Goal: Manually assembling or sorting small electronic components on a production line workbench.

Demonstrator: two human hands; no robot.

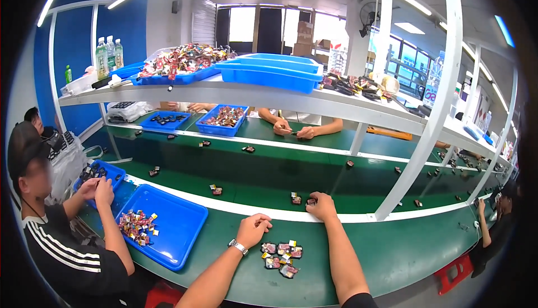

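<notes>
My right hand (324,207) reaches over the white rail to the green belt, its fingers closed on a small dark part (311,201). Just left of it on the belt lies a similar dark part (296,198) with a reddish and pale piece on it. My left hand (254,231), with a metal-banded watch at the wrist, hovers or rests above the green bench. Its fingers are curled together and nothing shows in them. Between my forearms sits a cluster of several small dark-edged parts (282,257) with red and yellow bits.
A blue tray (193,218) holding small red-yellow pieces stands left, beside a co-worker (61,235) handling something. More parts ride the belt (258,168). A white post (417,134) rises right of my hand. The overhead shelf (269,96) carries blue bins. Another person's hands work across the belt.
</notes>
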